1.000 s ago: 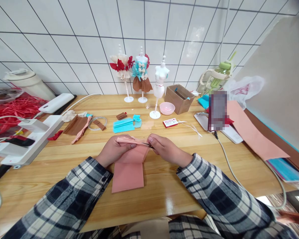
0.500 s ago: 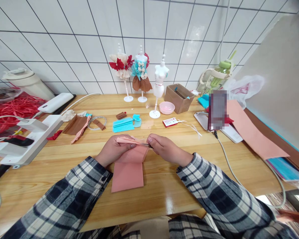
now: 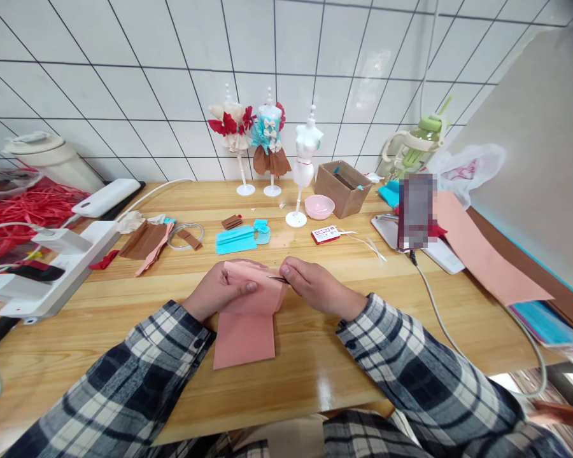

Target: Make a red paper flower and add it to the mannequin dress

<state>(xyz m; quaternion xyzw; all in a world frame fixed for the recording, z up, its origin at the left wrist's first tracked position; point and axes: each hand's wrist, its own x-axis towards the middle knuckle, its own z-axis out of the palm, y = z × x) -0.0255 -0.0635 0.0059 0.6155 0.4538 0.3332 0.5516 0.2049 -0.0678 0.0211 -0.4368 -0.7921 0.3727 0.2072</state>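
Note:
My left hand [image 3: 222, 289] is closed on a strip of salmon-pink crepe paper [image 3: 246, 340], its thumb lying over the near face and its fingers behind. The paper's upper part is lifted and bent. Its lower end hangs down to the wooden table. In my right hand [image 3: 312, 286] are small scissors [image 3: 279, 278], of which only the thin dark metal blades show; the handles are hidden inside my fingers. The blade tips lie at the right edge of the lifted paper.
Behind my hands lie folded turquoise paper [image 3: 236, 240] and a red-and-white box [image 3: 325, 235]. A bare white mannequin [image 3: 304, 173], two dressed ones, a pink bowl [image 3: 319, 207] and a cardboard box [image 3: 346, 191] stand near the wall. A power strip [image 3: 76, 270] lies left, a phone [image 3: 417, 210] right.
The upper flap of the pink paper has tilted to show more of its face, and my left thumb has shifted slightly down and left. The scissors' blades show more plainly.

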